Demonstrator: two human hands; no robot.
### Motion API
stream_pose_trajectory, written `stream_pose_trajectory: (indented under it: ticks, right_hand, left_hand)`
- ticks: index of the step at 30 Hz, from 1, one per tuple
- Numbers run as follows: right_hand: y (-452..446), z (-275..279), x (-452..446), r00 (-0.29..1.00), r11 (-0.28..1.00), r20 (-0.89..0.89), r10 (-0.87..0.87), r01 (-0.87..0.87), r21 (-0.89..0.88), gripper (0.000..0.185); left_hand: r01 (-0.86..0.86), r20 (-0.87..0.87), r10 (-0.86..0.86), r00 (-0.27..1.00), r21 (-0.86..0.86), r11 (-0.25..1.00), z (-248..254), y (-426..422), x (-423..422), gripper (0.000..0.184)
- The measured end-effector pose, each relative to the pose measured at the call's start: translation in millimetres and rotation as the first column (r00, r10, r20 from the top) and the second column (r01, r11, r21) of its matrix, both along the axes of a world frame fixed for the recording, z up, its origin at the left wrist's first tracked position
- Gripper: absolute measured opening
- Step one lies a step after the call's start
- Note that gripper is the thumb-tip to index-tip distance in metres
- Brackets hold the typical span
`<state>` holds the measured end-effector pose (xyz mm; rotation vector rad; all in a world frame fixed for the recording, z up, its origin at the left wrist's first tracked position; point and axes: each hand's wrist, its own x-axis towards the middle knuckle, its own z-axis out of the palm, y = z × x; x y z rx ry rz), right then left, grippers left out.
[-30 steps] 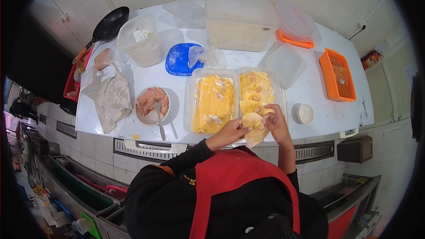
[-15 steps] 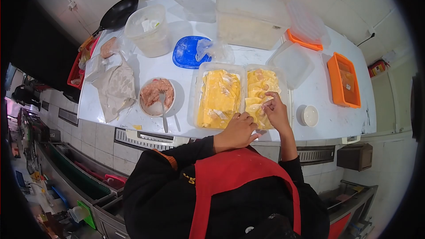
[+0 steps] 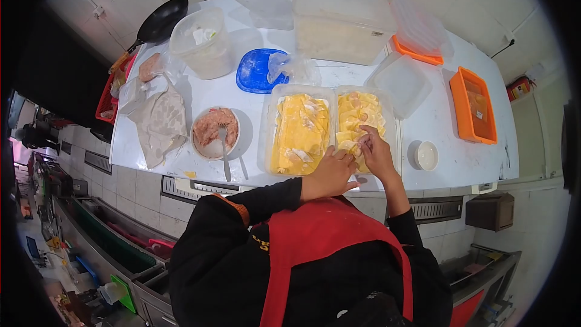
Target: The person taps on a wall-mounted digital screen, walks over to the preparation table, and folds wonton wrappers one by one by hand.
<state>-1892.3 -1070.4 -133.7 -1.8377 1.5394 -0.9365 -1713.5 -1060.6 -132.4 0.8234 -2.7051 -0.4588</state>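
At the near end of the right-hand clear tray (image 3: 387,115), my right hand (image 3: 376,152) pinches a folded yellow dumpling (image 3: 348,139). My left hand (image 3: 330,172) lies over the near edges of both trays, its fingertips at the same dumpling and its thumb apart. More filled dumplings (image 3: 358,108) fill this tray. Beside it, the left clear tray (image 3: 266,139) holds a stack of floury yellow wrappers (image 3: 301,130). Farther left, a fork (image 3: 224,151) rests in a white bowl of pink minced filling (image 3: 212,127).
A small white bowl (image 3: 426,155) and an orange basket (image 3: 457,106) stand at the right. Behind the trays are a blue lid (image 3: 253,71), a large clear bin (image 3: 342,24) and clear lids (image 3: 399,85). A black pan (image 3: 162,21) lies at the back left.
The dumpling held between my hands in front of the trays has moved forward into the right tray. My left hand has turned palm down over the tray edges. The view has shifted slightly.
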Motion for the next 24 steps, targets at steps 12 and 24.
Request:
stream_pose_trajectory:
  ticks: [12,24]
  right_hand:
    - [-7,-11,-11,0.952,0.961,-0.293,0.089,-0.159,-0.225,0.045]
    - [15,15,-21,0.980,0.932,0.096,-0.176,0.197,-0.305,0.047]
  left_hand:
    - [-0.071,-0.131,0.112,0.985,0.283,0.956,6,-37,28,0.025]
    - [-0.352,0.027,0.374,0.927,-0.283,0.892,-33,-73,70,0.024]
